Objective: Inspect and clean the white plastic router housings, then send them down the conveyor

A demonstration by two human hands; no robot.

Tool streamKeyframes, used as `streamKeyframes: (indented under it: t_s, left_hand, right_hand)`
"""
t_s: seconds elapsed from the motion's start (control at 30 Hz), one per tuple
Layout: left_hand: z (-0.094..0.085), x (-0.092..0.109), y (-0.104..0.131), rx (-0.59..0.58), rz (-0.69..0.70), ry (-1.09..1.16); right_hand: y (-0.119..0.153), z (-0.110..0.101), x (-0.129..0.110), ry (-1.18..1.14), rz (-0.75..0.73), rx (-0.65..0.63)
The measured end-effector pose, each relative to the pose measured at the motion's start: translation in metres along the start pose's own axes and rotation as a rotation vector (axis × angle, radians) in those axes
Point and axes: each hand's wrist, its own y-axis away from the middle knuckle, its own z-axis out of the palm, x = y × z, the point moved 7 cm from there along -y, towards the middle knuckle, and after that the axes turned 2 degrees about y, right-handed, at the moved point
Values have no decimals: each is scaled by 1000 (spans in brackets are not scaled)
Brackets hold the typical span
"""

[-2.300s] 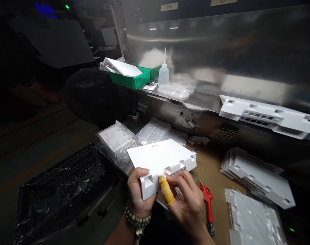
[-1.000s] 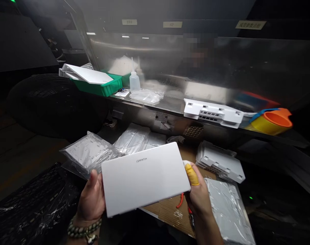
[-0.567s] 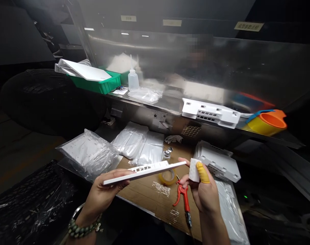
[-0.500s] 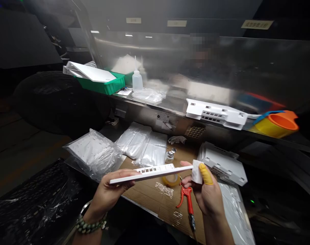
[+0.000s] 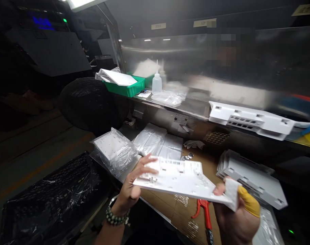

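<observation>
A white plastic panel (image 5: 177, 180), with small clips and slots on its inner side, is held in the air above the bench. My left hand (image 5: 134, 183) grips its left end, fingers spread over the inner side and thumb at the lower edge. At the right end, my right hand (image 5: 239, 207) pinches the panel's corner together with a folded white wiping cloth (image 5: 231, 192). A yellow cover (image 5: 249, 202) wraps the right thumb. Below the panel lies a red air blow gun (image 5: 206, 214) on the cardboard.
Stacked white panels (image 5: 257, 180) stand at the right. Bagged panels (image 5: 114, 146) and plastic bags (image 5: 155, 139) lie at the left and back. The shelf carries a green bin (image 5: 126, 89), a squeeze bottle (image 5: 157, 83) and another panel (image 5: 252, 119). A black crate (image 5: 48, 200) sits lower left.
The panel has turned from nearly edge-on to show its inner side. The wiping cloth stays at its right end. The view has swung left, shifting the bench rightward.
</observation>
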Motion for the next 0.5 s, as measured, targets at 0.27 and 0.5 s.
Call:
streamKeyframes:
  t_s: [0.27, 0.5]
  left_hand:
    - [6, -36, 8, 268, -664, 795]
    - [19, -29, -9, 260, -754, 1016]
  right_hand:
    - [6, -8, 0, 186, -111, -240]
    - [13, 23, -25, 829, -559, -289]
